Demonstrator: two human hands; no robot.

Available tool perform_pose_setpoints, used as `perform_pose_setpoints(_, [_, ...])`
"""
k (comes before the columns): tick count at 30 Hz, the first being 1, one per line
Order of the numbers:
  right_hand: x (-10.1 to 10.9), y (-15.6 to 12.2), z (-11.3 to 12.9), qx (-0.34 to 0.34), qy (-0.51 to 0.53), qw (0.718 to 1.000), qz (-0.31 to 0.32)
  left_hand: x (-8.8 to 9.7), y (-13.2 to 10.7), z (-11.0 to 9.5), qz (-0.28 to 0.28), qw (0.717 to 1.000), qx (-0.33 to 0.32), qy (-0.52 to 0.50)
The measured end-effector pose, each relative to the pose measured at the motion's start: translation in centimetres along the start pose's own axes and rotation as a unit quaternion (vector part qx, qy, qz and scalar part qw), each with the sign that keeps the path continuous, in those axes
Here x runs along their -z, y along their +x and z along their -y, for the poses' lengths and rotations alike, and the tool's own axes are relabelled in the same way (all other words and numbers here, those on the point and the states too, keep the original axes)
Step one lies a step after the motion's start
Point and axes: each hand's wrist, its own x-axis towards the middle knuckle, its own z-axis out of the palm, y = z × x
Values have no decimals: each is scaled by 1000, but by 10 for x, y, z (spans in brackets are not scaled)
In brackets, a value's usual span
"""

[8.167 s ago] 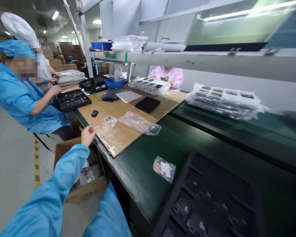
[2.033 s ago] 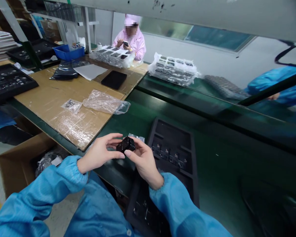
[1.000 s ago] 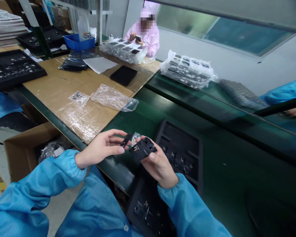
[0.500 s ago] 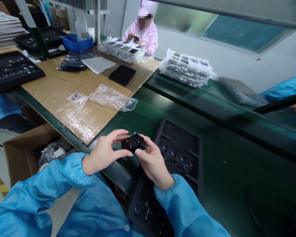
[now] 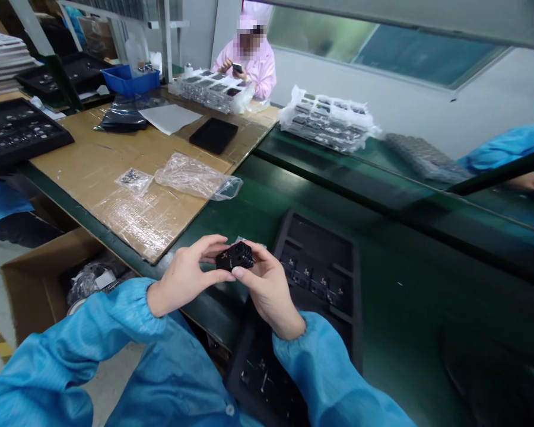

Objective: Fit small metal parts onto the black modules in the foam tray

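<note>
Between my two hands is a small black block-shaped part (image 5: 234,257) with ridges on its right end and a round dark spot on its face. My left hand (image 5: 187,273) grips its left end between thumb and fingers. On the right end, my right hand (image 5: 269,284) pinches it with the thumb in front and fingers behind. The part is held above the near edge of the green table (image 5: 396,249). Just beyond my right hand lies a black foam tray (image 5: 353,302) with small parts in its slots. A second black tray (image 5: 253,379) sits lower, partly under my right sleeve.
Cardboard (image 5: 93,160) covers the table's left side, bearing a clear plastic bag (image 5: 191,175), a small bag of tiny parts (image 5: 134,179) and a flat black tray (image 5: 213,135). An open carton (image 5: 31,284) stands below left. Across the table, a person in pink (image 5: 262,62) holds a phone.
The black part has turned in my fingers, so its ridged end now shows more. Both hands stay on it. The whole view has shifted slightly.
</note>
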Motion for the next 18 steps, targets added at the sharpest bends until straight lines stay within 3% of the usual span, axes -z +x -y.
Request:
perform_pose_setpoints(6, [2,-2,0,-1,-40,999,-15,3,3,-4,17,999,27,-20])
perform_pose_setpoints(10, [-1,-3,-5,-11,-41,999,6,7,5,-4,82,996,25,-4])
perform_pose_setpoints(12, [-4,-2,-7,-19,-44,998,29,9,4,-3,89,996,14,19])
perform_pose_setpoints(15, [-2,-2,-2,-33,-63,996,60,24,7,3,56,997,2,48])
perform_pose_setpoints(18, [17,-10,11,-34,-139,988,59,72,21,14,-48,991,-14,120])
